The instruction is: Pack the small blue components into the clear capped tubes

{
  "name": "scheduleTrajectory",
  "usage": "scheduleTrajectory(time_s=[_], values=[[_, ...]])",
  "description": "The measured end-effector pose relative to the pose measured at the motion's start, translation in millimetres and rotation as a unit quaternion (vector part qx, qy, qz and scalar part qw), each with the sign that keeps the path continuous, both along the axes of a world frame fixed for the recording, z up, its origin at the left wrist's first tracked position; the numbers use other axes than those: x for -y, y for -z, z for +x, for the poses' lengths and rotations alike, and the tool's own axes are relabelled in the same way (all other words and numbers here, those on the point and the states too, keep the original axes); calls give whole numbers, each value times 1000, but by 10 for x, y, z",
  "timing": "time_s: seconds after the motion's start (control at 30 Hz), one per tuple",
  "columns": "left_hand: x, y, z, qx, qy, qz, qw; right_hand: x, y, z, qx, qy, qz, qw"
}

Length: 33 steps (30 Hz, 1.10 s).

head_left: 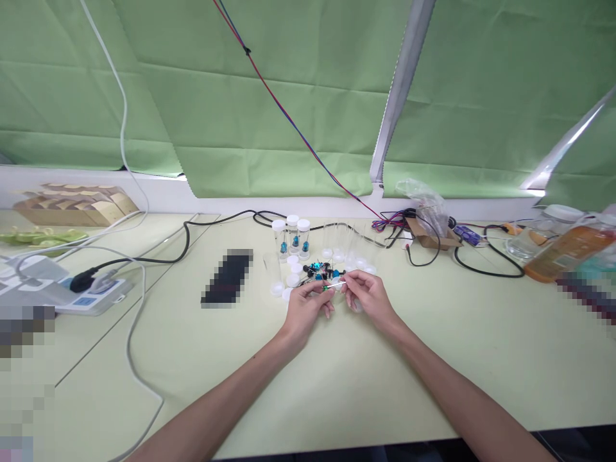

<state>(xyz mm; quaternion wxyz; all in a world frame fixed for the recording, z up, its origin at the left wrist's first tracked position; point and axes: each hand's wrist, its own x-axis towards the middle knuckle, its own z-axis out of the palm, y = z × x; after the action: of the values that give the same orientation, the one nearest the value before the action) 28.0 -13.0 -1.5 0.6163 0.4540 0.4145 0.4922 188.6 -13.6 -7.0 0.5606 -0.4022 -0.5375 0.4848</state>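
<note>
My left hand [306, 309] pinches the green end of a thin white stick [338, 283] between thumb and fingers. On the stick's other end are the closed fingertips of my right hand [369, 296]. The stick is too small to tell its exact kind. Just beyond my hands lies a pile of small blue and black parts [320, 272] with thin pins. Behind it stand three clear tubes [292, 239] with white caps, each with a blue part inside. Loose white caps [292, 280] lie left of the pile, and several clear tubes [353, 244] are behind it on the right.
A pixelated dark object [228, 278] lies to the left. Further left are a power strip [96, 298] with cables and a cardboard divider [77, 205]. Tangled wires [389, 221], a small open box [433, 240] and an orange bottle [568, 250] stand along the right.
</note>
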Motion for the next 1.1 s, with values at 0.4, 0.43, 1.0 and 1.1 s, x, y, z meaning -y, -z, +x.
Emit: scheduleTrajectory(time_s=[0.4, 0.43, 1.0, 1.1], values=[[-17, 25, 6, 25, -18, -7, 999, -3, 10, 1, -13, -17, 1, 1000], [-18, 25, 5, 26, -19, -8, 999, -1, 5, 0, -16, -18, 1, 1000], [-20, 32, 2, 28, -7, 4, 1000, 14, -23, -20, 20, 18, 3, 1000], [-22, 39, 0, 28, -4, 8, 1000, 14, -20, -16, 27, 23, 1, 999]])
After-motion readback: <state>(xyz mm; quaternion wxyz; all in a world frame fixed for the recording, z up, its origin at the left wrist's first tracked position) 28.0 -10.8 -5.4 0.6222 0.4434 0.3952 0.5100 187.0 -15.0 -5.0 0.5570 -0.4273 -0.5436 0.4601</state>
